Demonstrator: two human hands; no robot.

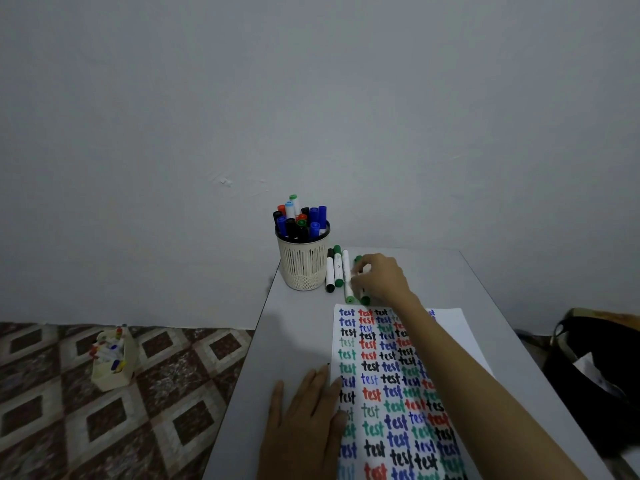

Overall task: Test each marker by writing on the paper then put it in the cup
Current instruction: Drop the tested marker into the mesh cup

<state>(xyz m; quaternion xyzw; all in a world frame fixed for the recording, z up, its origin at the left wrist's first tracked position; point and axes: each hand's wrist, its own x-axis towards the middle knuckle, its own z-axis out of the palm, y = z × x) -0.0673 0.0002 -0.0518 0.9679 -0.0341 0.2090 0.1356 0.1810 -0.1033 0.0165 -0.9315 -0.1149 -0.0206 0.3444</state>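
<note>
A cream slotted cup stands at the table's far left corner, holding several capped markers in black, blue, red and green. Right of it several white markers lie side by side on the table. My right hand reaches over them, its fingers curled round a green-capped marker at the right end of the row. The paper lies in front of me, covered with the word "test" in several colours. My left hand rests flat on the table, fingers touching the paper's left edge.
The grey table ends close to the cup on the left and meets a plain wall behind. On the patterned floor to the left sits a cream box with more markers. A dark bag lies right of the table.
</note>
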